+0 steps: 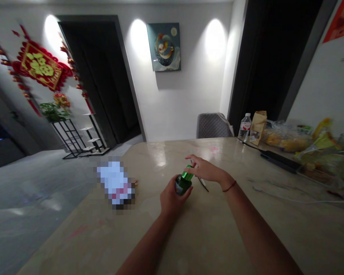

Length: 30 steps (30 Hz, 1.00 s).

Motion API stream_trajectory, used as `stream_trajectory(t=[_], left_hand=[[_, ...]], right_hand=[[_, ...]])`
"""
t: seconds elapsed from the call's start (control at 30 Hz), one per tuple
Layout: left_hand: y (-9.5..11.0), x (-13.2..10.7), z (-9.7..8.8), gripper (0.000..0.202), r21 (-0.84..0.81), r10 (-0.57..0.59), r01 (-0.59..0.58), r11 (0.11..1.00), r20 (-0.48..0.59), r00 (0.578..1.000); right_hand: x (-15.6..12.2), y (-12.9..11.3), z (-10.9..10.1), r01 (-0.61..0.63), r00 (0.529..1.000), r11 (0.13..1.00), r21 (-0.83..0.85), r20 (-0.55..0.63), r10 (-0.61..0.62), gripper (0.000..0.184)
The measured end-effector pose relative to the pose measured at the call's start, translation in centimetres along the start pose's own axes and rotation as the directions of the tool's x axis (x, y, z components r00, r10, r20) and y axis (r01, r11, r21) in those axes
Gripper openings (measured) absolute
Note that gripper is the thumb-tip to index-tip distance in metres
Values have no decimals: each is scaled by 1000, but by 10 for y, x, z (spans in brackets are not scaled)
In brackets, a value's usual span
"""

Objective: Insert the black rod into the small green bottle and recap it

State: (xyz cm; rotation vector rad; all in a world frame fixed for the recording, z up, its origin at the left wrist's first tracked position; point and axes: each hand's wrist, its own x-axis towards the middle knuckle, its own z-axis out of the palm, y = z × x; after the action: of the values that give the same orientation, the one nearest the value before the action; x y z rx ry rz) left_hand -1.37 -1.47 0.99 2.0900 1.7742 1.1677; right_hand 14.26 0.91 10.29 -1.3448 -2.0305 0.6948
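Note:
My left hand [172, 196] wraps round a small dark green bottle [182, 185], which leans to the right above the table. A shiny green cap [187, 173] tops the bottle. My right hand [203, 169], with a thin cord at its wrist, grips this cap from the right, one finger raised away from it. Just behind the bottle lies a thin dark and white thing [203, 182], partly hidden by my hand; I cannot make out its kind.
A blurred-out phone-like object [114, 183] is at the left of the stone-look table [206, 236]. On the right are a water bottle [244, 128], a paper bag [258, 128], bagged food [286, 137], a black power strip [281, 161] and a white cable [298, 198]. A grey chair [213, 126] stands behind.

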Motion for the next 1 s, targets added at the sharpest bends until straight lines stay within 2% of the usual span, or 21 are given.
stream_trajectory(t=[0.13,0.37,0.57,0.77,1.0], left_hand=[[0,0,0,57,11,0,-1,1000,8,1000],[0,1,0,57,2,16,-16,1000,12,1000],[0,1,0,57,-13,4,-3,1000,17,1000],[1,0,-1,57,-13,15,-15,1000,28,999],[4,0,-3,56,-11,6,-6,1000,57,998]], right_hand=[[3,0,3,-94,994,994,-50,-58,91,40],[3,8,0,-10,1000,1000,-16,-19,9,35],[3,10,0,2,1000,1000,-5,30,-1,36],[4,9,1,-34,999,999,-14,-10,34,30],[3,15,-2,8,1000,1000,12,22,-8,37]])
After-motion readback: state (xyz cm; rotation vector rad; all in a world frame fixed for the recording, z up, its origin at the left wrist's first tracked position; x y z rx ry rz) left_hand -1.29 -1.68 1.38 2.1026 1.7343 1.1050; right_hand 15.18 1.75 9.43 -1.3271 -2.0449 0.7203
